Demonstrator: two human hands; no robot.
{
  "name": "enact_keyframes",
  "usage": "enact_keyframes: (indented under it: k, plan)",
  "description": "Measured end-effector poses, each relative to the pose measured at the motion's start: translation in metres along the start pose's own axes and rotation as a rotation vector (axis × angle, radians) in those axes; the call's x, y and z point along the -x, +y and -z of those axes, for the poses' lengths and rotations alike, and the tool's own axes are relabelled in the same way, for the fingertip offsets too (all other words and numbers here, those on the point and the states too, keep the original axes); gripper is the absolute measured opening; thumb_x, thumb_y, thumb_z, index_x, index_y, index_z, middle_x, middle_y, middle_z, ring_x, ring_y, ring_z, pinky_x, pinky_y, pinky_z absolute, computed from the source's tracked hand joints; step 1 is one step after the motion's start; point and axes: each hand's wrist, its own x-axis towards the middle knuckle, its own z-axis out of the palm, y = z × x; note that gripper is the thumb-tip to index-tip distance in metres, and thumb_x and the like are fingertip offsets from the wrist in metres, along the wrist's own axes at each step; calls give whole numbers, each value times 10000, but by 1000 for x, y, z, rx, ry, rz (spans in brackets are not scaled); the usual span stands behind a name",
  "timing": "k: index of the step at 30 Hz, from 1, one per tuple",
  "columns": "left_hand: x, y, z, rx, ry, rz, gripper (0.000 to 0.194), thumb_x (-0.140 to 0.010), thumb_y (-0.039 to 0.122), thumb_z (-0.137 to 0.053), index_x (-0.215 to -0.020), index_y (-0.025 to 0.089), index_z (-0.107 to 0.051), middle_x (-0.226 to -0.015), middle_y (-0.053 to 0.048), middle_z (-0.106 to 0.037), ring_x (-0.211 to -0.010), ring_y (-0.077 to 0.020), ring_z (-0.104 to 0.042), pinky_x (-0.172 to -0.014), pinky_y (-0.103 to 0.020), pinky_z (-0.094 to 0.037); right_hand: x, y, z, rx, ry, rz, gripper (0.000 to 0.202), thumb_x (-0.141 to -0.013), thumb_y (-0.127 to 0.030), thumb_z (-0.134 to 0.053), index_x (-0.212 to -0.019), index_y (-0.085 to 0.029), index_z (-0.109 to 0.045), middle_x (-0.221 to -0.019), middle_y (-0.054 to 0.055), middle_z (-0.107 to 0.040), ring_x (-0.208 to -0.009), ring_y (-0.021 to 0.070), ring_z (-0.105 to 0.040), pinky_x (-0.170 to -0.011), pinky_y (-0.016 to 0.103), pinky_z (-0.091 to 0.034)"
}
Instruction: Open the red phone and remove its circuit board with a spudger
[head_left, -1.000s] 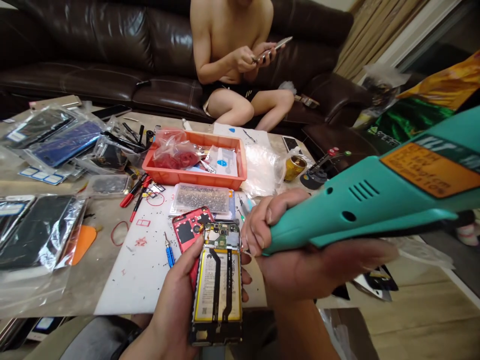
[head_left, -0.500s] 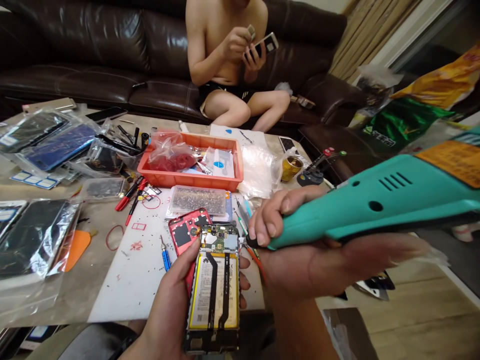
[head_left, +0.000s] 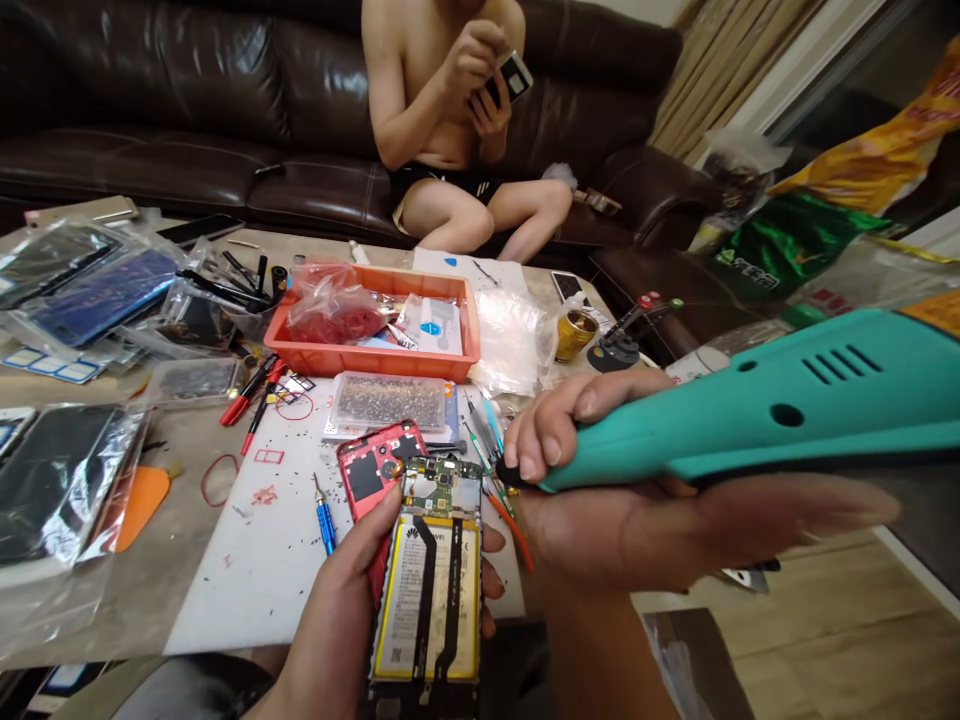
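Observation:
My left hand (head_left: pixel 330 600) grips an opened smartphone (head_left: pixel 431 590), thumb on its left edge and fingertips showing at its right. Its battery, two black ribbon cables and green circuit board lie bare. My right hand (head_left: pixel 615 510) is closed round a teal electric screwdriver (head_left: pixel 720 410), fingers curled over its narrow front and thumb stretched along underneath. The tool's dark tip points left, close to the board's right edge; whether it touches cannot be made out. Partly hidden behind the phone lies a red back cover (head_left: pixel 379 455). A blue precision screwdriver (head_left: pixel 325 515) rests left of it.
An orange tray (head_left: pixel 367 360) with bags and papers stands mid-table, a clear box (head_left: pixel 388 400) of small parts before it. Bagged phone parts (head_left: pixel 75 480) lie left. A gold cup (head_left: pixel 576 335) stands right. Another person (head_left: pixel 442 110) sits on the sofa, handling a phone.
The view has shifted slightly, so most things sit a little further left. The tool has come a bit lower and right in view. Both hands keep their holds.

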Motion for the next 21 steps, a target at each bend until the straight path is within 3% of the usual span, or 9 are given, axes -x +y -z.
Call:
enact_keyframes:
  k: [5,13,21]
  plan:
    - [2,0,-3,-3,22,-6,655,-983,570,-431,-1081,16,-767,-825,-201,-778,-650,-258,-730,-609,-310,-565,1,1,2,-47,-4,-17,600,-876,-804,-528,-732,-228,-612,-563,-42,-487,-404,117,-453,-376,239,-382]
    - [4,0,-7,-27,70,-1,633,-995,564,-428,-1023,41,-782,-814,-189,-780,-639,-240,-726,-602,-296,-570,6,6,18,-96,-137,-172,608,-674,-824,-740,-822,-239,-664,-586,-37,-576,-405,135,-489,-333,233,-366]
    - [3,0,-3,-19,48,-5,604,-971,575,-475,-1112,61,-759,-852,-177,-790,-724,-300,-765,-572,-322,-567,4,1,10,-104,-97,-116,598,-811,-830,-596,-767,-236,-653,-533,-50,-511,-386,126,-471,-339,232,-360]
